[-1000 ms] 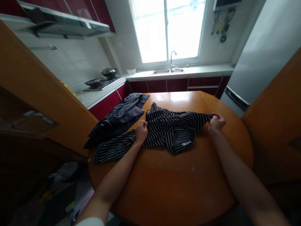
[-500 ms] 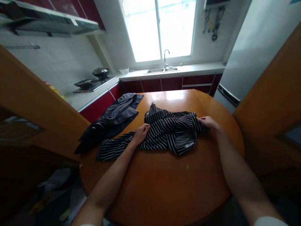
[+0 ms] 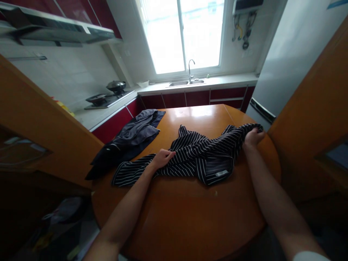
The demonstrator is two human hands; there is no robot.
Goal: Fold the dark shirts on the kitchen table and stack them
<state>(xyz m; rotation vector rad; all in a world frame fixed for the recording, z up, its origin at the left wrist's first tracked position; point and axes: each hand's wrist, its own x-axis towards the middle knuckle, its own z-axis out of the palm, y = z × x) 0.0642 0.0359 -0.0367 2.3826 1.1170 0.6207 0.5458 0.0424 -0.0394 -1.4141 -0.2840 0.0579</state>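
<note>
A black shirt with white stripes (image 3: 190,154) lies rumpled across the wooden table (image 3: 190,214), its collar opening and pale label facing me. My left hand (image 3: 163,158) is closed on the cloth near the shirt's left shoulder, and one sleeve stretches out to the left beyond it. Over at the right, my right hand (image 3: 254,137) grips the other sleeve, drawn out and lifted a little off the table. The fingertips of both hands are partly hidden.
Dark grey and navy clothes (image 3: 127,139) are piled at the table's left edge. Behind stand a counter with a sink (image 3: 179,83) and a stove with a wok (image 3: 116,86). A fridge (image 3: 285,65) and wooden door panels flank the table.
My right hand has moved right and slightly away from me, pulling the sleeve out longer. The collar has shifted a little right. My left hand has stayed almost in place.
</note>
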